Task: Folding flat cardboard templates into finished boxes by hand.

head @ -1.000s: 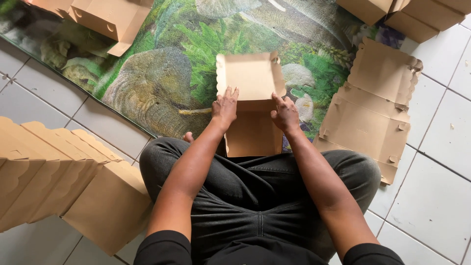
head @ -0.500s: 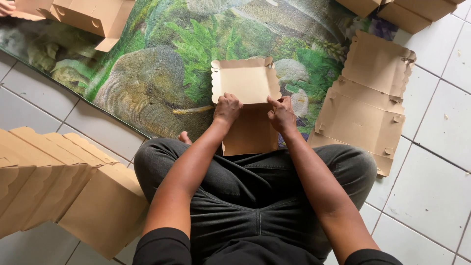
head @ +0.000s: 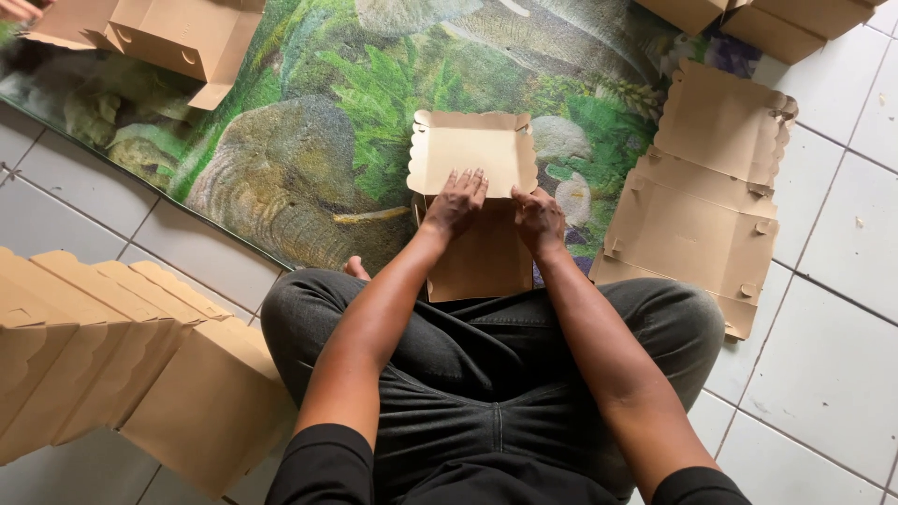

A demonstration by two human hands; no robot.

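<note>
A brown cardboard box blank (head: 472, 154) with a scalloped lid edge lies on the green patterned mat (head: 309, 140) in front of my crossed legs. My left hand (head: 456, 201) presses its fingers flat on the lid flap near the fold. My right hand (head: 537, 220) grips the blank at the fold on the right side. The lower panel (head: 482, 266) runs back toward my lap.
A stack of flat cardboard blanks (head: 702, 206) lies to the right, partly on white floor tiles. Several folded boxes (head: 122, 355) overlap in a row at the left. Assembled boxes sit at the top left (head: 178, 37) and top right (head: 776, 14).
The lid flap has been folded down flatter toward the mat, and both hands have shifted onto the fold line. The camera view moved slightly.
</note>
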